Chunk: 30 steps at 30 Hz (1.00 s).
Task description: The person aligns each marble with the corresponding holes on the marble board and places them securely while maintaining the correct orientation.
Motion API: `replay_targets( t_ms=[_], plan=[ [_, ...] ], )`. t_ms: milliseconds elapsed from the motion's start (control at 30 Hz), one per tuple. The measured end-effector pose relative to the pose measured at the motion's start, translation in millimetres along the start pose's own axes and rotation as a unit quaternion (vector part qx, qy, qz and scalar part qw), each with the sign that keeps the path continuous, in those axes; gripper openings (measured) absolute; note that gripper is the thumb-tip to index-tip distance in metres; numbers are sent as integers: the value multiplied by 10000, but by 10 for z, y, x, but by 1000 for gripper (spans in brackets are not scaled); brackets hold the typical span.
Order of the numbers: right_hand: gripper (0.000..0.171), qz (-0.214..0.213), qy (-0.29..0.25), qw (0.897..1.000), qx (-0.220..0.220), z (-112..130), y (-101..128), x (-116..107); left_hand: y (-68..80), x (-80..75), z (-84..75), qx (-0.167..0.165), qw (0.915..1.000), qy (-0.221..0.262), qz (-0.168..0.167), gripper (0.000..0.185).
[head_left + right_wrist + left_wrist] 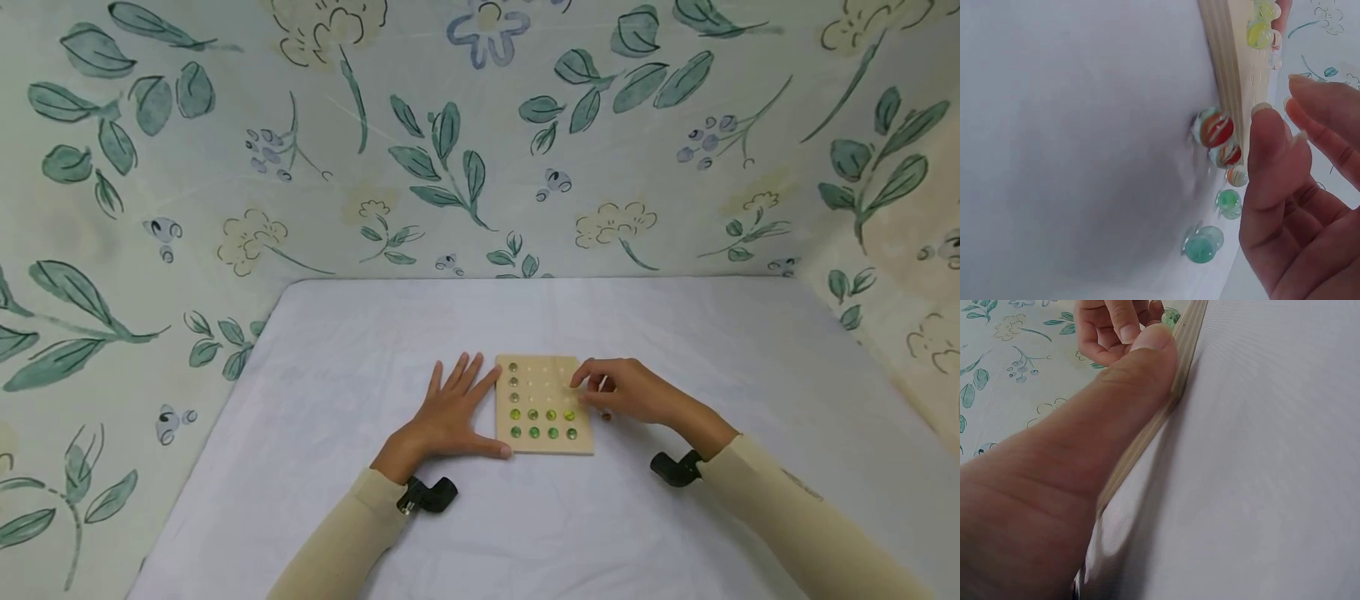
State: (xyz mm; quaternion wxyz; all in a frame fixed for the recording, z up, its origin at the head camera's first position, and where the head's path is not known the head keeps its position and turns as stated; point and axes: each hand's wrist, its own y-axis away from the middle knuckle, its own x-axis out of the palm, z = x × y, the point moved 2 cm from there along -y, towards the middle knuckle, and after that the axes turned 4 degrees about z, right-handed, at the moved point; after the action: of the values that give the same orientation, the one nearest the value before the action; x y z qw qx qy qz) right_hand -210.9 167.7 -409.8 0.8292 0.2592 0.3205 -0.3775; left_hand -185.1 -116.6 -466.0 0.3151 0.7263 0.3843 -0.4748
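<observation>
A wooden board with rows of small hollows lay flat on the white-covered worktop, near its middle. The left hand rested flat on the worktop at the board's 9 o'clock side, its fingers straight and spread, pointing toward 1 o'clock, with the thumb pressed along the board's near edge. It gripped nothing.

Marbles sat in the board's hollows: yellow-green ones in a row, darker green ones in the row nearest the person, and three greyish ones in the column at the 9 o'clock edge. The hollows toward 12 o'clock and 3 o'clock were unfilled.

The right hand hovered at the board's 3 o'clock edge, its fingers loosely curled with the fingertips over the board's far right hollows. Whether it pinched a marble could not be told from any view.

In the right wrist view, loose marbles lay on the worktop just beside the board's edge: two red-streaked ones touching the board, a small orange-streaked one, and two pale green ones a little farther off.

A floral-patterned cloth stood behind and at both sides of the worktop. Both forearms wore cream sleeves, each with a black camera mount at the wrist.
</observation>
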Motion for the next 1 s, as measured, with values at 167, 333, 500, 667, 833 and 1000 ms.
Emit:
replay_targets(
  t_ms=[167,333,500,667,833,1000],
  plan=[
    [15,19,138,9999,13,-48,113,-2,2,-2,-5,12,10000,35,20,121],
    [15,-10,342,9994,44,-92,203,-19,-7,3,10,19,10000,-37,-6,121],
    [15,27,460,9989,45,-154,262,-23,-11,13,19,-5,10000,-59,18,121],
    [16,7,455,9990,-25,-202,297,-2,-2,4,10,23,10000,-43,8,121],
    [16,-32,406,9990,-163,-252,315,37,4,-8,2,49,10000,-17,18,120],
    [15,-48,367,9990,-254,-279,305,57,11,-14,-2,52,10000,-21,1,120]
  ],
)
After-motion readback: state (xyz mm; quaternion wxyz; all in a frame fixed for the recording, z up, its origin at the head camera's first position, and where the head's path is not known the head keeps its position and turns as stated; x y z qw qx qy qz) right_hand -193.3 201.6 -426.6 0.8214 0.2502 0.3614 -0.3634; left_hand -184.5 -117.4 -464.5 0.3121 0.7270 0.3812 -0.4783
